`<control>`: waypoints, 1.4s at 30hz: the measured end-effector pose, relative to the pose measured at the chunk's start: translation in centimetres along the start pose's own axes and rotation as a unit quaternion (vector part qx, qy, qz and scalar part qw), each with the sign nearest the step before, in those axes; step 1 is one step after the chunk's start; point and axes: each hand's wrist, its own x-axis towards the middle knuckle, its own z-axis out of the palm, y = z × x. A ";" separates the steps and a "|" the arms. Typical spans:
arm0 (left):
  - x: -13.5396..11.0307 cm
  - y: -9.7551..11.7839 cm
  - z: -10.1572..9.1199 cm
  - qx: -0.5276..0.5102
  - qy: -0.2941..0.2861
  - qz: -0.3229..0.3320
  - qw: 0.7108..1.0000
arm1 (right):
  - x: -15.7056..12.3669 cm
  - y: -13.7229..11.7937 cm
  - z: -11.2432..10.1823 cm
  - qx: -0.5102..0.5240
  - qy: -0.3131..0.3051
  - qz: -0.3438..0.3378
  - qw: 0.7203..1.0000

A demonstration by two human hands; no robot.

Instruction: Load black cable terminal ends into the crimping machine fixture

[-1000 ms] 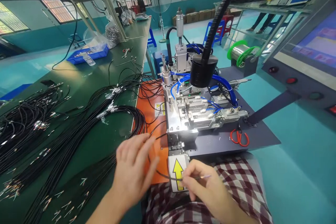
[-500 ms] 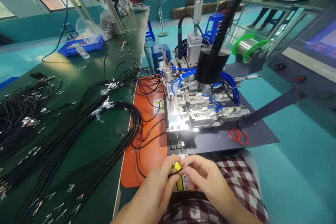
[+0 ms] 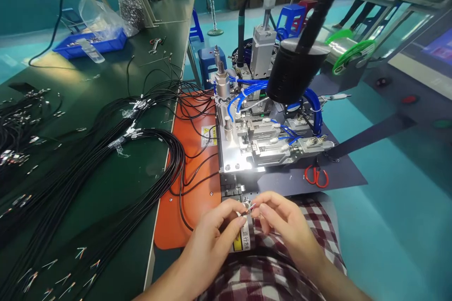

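Note:
My left hand (image 3: 215, 235) and my right hand (image 3: 286, 225) meet at the bottom centre, just in front of a small metal fixture machine (image 3: 261, 141). Both pinch the stripped end of a thin black cable (image 3: 249, 207), whose fine wire tips show between the fingertips. The cable loops away to the left over an orange mat (image 3: 187, 207). A white label with a yellow arrow (image 3: 243, 240) sits under my hands.
Large bundles of black cables (image 3: 88, 169) cover the green bench on the left. Red-handled scissors (image 3: 316, 176) lie on the dark plate right of the machine. A black lamp head (image 3: 296, 75) hangs over the fixture. A blue tray (image 3: 88, 44) stands far back left.
My left hand left the cable pile and came right to join my right hand. Both hands rose toward the machine's front, with the cable end now pinched between them.

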 end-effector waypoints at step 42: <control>1.1 1.1 0.6 -0.149 0.100 -0.042 0.983 | -1.1 0.5 1.0 -0.154 0.075 -0.146 0.974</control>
